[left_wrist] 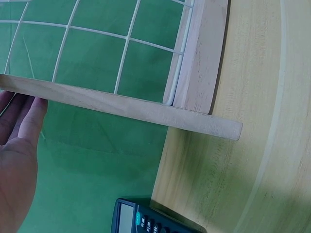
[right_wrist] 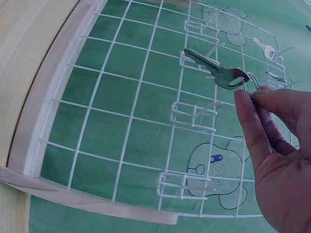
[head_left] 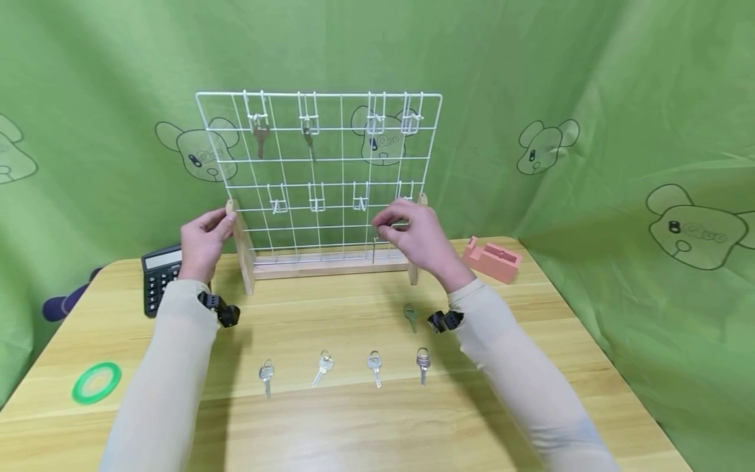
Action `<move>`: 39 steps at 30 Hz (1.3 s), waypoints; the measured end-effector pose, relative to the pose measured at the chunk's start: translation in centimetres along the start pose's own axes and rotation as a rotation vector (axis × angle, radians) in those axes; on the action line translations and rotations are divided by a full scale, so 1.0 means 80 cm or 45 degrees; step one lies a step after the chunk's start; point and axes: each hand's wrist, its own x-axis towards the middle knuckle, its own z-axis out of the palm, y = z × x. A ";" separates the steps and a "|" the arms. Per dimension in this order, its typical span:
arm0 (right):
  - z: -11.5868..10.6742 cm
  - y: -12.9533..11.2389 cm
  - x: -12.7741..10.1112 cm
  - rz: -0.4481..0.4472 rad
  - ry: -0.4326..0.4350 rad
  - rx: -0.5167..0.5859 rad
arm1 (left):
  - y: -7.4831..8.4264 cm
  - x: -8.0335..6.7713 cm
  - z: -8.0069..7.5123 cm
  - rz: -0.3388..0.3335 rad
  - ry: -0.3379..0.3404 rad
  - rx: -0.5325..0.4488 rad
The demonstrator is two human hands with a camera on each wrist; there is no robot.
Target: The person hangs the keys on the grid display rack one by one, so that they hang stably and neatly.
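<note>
At frame centre, my right hand (head_left: 415, 237) pinches the ring of a dark metal key (right_wrist: 214, 72), hanging it just before the lower right of the white wire grid rack on wooden feet (head_left: 318, 164). My left hand (head_left: 203, 239) grips the rack's left wooden post. Four silver keys (head_left: 345, 368) lie in a row on the wooden table (head_left: 354, 419) below.

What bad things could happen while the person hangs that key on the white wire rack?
The right hand only pinches the dark metal key by its ring, so it might slip and fall onto the wooden table. The white wire rack stands on thin wooden feet; a push could tip it, though the left hand grips its side post.
</note>
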 end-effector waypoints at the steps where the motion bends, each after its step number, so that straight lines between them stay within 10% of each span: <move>1: -0.001 -0.002 0.001 -0.002 0.005 -0.004 | 0.000 0.000 0.000 0.000 0.002 -0.003; 39: -0.026 -0.041 0.044 0.016 0.391 0.000 | 0.001 -0.002 -0.002 -0.026 0.009 0.068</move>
